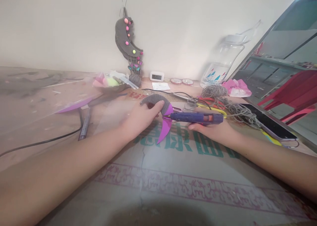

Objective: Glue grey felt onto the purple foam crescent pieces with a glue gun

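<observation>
My left hand (141,118) grips a purple crescent-shaped piece (163,125) whose upper half is wrapped in grey yarn. My right hand (213,128) is closed around a blue glue gun (198,117) lying sideways, its nozzle touching the crescent where the yarn ends. Both hands hover over a flattened cardboard sheet (178,173) with green and red print.
A finished grey crescent ornament (127,43) with coloured beads hangs on the wall. Tangled grey yarn (230,105), a phone (269,122), a pink bag (236,87), a clear jug (223,66), a small clock (157,76), a bowl of craft bits (111,82) and black cables (49,138) surround me. A red chair (294,94) is at right.
</observation>
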The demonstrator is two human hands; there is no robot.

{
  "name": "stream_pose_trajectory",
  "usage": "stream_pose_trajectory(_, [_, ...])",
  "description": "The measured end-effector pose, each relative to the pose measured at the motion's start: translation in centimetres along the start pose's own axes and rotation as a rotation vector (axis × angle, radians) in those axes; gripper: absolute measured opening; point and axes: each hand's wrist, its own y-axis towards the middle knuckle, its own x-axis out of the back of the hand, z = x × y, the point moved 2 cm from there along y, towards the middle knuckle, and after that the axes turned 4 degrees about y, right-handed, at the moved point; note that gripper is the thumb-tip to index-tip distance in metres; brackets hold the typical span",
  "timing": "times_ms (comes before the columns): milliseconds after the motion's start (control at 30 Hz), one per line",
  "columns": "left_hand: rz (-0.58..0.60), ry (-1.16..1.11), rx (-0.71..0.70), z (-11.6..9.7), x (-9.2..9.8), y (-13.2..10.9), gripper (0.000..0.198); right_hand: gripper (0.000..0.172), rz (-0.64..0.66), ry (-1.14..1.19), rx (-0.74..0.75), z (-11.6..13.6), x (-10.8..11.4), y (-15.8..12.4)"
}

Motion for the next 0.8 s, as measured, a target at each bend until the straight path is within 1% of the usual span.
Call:
stream_pose_trajectory(133, [0.001,-0.01,-0.01,-0.09,0.0,-0.04,0.038,0.029,-0.063,-0.03,-0.007,-0.26,0.02,-0.06])
stream_pose_trajectory(533, [0.001,-0.02,-0.048,-0.04,-0.11,-0.04,0.036,0.03,-0.016,-0.084,-0.007,-0.05,0.04,-0.17])
stream_pose_trajectory(700, [0.011,0.007,-0.035,-0.04,-0.04,-0.03,0.038,0.03,-0.061,-0.095,-0.035,-0.42,0.06,-0.22])
stream_pose_trajectory(800, [0.004,0.009,-0.025,0.01,-0.01,0.01,0.039,0.029,-0.061,-0.123,-0.037,-0.63,0.08,-0.24])
